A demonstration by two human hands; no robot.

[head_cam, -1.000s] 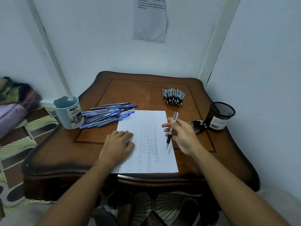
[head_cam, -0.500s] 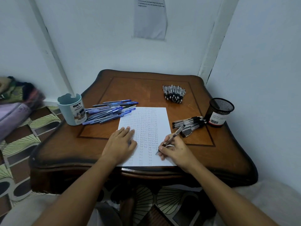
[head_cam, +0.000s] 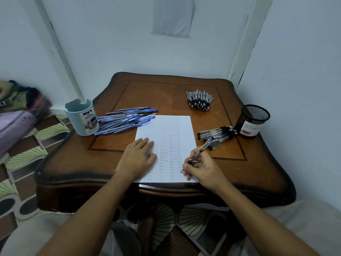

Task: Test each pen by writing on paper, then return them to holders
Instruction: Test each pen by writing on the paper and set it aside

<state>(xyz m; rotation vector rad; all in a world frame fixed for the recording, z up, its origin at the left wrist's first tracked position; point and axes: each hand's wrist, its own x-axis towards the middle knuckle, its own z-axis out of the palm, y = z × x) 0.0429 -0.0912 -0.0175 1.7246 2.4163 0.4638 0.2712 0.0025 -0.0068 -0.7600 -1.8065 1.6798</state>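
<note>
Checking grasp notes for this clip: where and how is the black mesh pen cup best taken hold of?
Grip the mesh cup round its round side wall, fingers wrapped just below the rim, coming from its left. It stands upright at the table's right edge, with the wall close on its right and black pens lying low to its left.

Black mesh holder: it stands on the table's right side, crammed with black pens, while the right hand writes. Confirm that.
Not quite. The head view shows the black mesh holder empty; the black pens lie on the table beside it. The right hand does write.
</note>
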